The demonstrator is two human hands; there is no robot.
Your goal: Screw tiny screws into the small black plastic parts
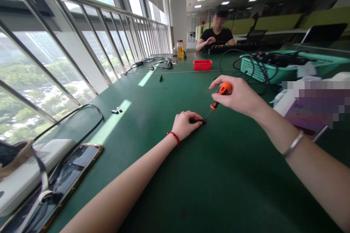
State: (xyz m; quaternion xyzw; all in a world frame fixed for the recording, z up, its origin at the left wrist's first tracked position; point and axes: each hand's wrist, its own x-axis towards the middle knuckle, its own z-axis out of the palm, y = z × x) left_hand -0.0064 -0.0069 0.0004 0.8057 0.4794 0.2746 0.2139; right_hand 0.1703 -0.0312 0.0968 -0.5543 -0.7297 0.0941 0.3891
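Note:
My right hand (232,93) grips an orange and black screwdriver (225,88) by its handle, fingers curled round it. The screwdriver leans, its thin shaft pointing down and to the left. Its tip meets the end of a small black part (201,120) lying on the green table. My left hand (186,123) rests on the table and pinches that black part between thumb and fingers. Most of the part is hidden under the fingers, so I cannot tell its exact kind.
A phone (79,164) and a white box-shaped device (24,178) with cables lie at the near left. Further back are a small black piece (161,78), a red tray (202,65) and a jar (180,49). A teal basket (269,72) stands right; a person (217,34) sits opposite.

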